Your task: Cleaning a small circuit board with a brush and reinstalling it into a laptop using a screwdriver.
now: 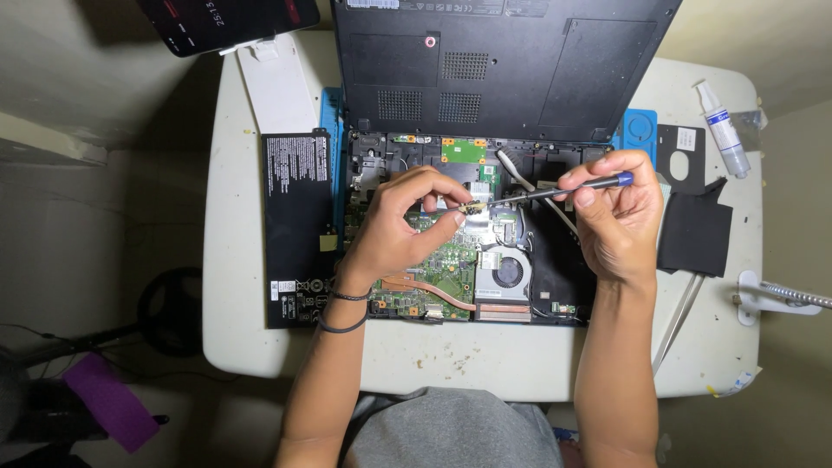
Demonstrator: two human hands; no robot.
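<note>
left hand [399, 230] pinches small connector [472, 208]; right hand [617, 217] holds screwdriver [555, 192] to it.

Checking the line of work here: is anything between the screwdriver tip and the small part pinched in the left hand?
Nothing visible. The screwdriver in the right hand runs straight to the small gold part held by the left hand's fingers above the open laptop's motherboard; its tip meets the part.

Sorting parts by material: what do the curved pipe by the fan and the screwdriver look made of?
Pipe: likely copper, by its matte orange-brown colour. Screwdriver in the right hand: grey shaft, probably steel; blue end cap, probably plastic.
</note>
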